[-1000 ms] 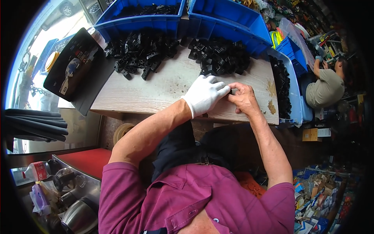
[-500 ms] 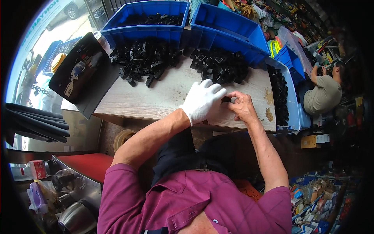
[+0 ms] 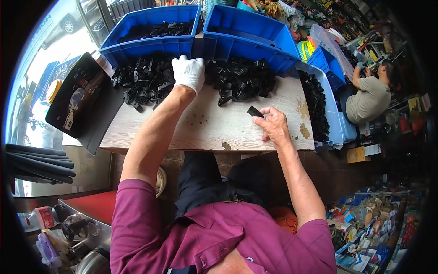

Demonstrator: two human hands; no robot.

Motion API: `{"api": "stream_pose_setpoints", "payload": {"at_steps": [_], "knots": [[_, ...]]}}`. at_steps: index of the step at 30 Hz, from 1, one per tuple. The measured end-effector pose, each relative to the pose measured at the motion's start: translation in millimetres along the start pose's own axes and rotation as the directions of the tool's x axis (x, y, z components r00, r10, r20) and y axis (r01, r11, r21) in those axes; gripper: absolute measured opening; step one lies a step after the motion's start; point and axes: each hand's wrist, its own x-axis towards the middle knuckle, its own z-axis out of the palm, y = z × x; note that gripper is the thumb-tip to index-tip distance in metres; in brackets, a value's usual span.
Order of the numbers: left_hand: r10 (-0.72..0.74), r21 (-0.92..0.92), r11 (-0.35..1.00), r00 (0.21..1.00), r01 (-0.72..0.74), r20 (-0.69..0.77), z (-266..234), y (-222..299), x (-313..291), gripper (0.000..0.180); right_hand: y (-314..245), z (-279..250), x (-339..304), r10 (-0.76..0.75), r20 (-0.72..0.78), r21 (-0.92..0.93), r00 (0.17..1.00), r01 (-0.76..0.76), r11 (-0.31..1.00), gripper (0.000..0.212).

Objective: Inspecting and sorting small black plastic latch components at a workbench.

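My left hand (image 3: 188, 75), in a white knitted glove, reaches to the right edge of a pile of small black plastic parts (image 3: 145, 80) at the table's back left. Its fingers bend down away from view, so whether they grip a part is hidden. Bare, my right hand (image 3: 273, 125) pinches one small black plastic part (image 3: 254, 111) between thumb and fingers, just above the table (image 3: 205, 130) near its front right. A second pile of similar black parts (image 3: 242, 80) lies between the two hands, farther back.
Behind the piles stand two blue bins, the left one (image 3: 150, 45) holding black parts, the right one (image 3: 251, 48) showing its bare floor. A dark tablet-like screen (image 3: 80, 98) leans at left. More black parts fill a light-blue tub (image 3: 335, 112) at right; beyond it sits another person (image 3: 367, 96).
My gloved left hand has left my right hand and moved back and left to the left pile. My right hand stays near the front with the black part, now showing clearly. The view has shifted slightly.
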Motion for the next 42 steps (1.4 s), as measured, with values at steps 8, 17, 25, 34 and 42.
{"api": "stream_pose_setpoints", "payload": {"at_steps": [8,17,25,34,42], "knots": [[0.01,-0.083,0.996,0.998,-0.015,-0.064,-13,-4,-10,0.007,2,-9,1,0.047,-0.07,0.179,0.996,-0.033,0.983,0.033],[0.11,-0.389,0.888,0.935,-0.244,-0.337,-65,-4,-89,0.023,9,-106,10,0.169,-0.502,0.286,0.848,-0.022,0.958,0.027],[0.144,-0.463,0.866,0.98,-0.191,-0.135,-66,-3,-138,0.022,25,-145,19,0.241,-0.742,0.329,0.626,0.027,0.944,0.033],[0.133,-0.474,0.849,0.962,-0.234,-0.238,-57,10,-125,0.012,-15,-23,37,0.255,-0.251,0.224,0.934,-0.2,0.954,0.041],[0.227,-0.488,0.824,0.957,-0.288,-0.18,-56,10,-126,0.012,-22,12,55,0.253,-0.242,0.096,0.937,-0.236,0.967,0.04]]}}
